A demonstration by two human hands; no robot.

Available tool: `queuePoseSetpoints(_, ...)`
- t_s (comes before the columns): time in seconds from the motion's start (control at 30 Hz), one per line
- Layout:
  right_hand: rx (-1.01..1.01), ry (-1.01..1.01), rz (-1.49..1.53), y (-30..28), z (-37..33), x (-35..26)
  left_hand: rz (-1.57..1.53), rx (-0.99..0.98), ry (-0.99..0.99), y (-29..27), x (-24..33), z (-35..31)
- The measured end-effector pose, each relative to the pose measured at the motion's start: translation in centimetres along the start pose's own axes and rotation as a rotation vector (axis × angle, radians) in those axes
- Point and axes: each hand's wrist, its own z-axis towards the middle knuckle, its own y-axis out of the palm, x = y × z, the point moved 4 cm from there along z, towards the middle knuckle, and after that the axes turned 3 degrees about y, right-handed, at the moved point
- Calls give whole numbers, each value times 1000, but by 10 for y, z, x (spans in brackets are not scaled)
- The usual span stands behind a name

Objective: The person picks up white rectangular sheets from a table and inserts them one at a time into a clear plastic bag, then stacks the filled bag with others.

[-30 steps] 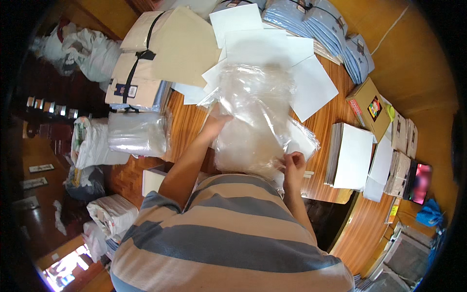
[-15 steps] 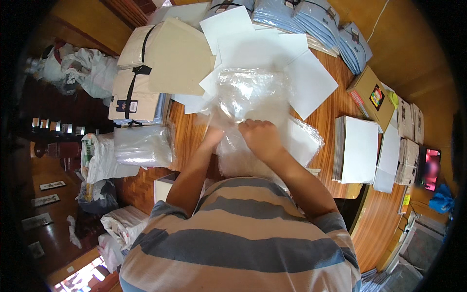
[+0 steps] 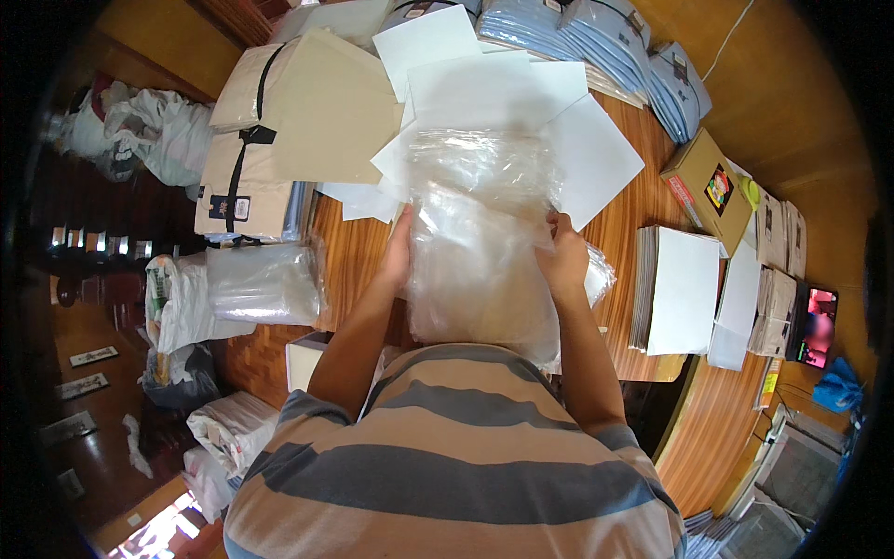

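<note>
A stack of clear plastic bags [image 3: 480, 265] lies in front of me, reaching from the sheets of white paper down to my striped shirt. My left hand [image 3: 399, 250] rests along the stack's left edge, its visible fingers stretched out and pointing away from me. On the opposite side, my right hand [image 3: 564, 256] has its fingers curled over the right edge of the bags. Beyond the stack, several white sheets [image 3: 470, 88] fan out over the wooden table [image 3: 619, 256]. Another clear-wrapped bundle [image 3: 599, 276] shows partly behind my right hand.
Folded beige garments [image 3: 219, 177] and a beige board [image 3: 335, 116] lie at left, above more clear bags [image 3: 265, 284]. Blue folded shirts [image 3: 605, 42] line the back. At right are white boards [image 3: 684, 289], a cardboard box [image 3: 712, 182] and a lit phone [image 3: 818, 326].
My hands have moved apart from the middle of the bags to the two side edges. The crumpled top bags now lie flatter, and the view has shifted slightly.
</note>
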Motion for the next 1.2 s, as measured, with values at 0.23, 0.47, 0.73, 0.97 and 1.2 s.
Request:
queuePoseSetpoints(0.23,271,-761,101,-23,4,-61,726,56,298,-9,-7,5)
queuePoseSetpoints(0.47,25,58,291,16,59,-14,660,-14,271,3,-2,3)
queuePoseSetpoints(0.73,254,-10,321,35,63,16,523,-3,201,11,2,-3)
queuePoseSetpoints(0.97,50,-167,223,60,56,5,888,68,676,11,-7,-2)
queuePoseSetpoints(1.2,-90,-167,203,49,61,-4,769,2,523,3,1,4)
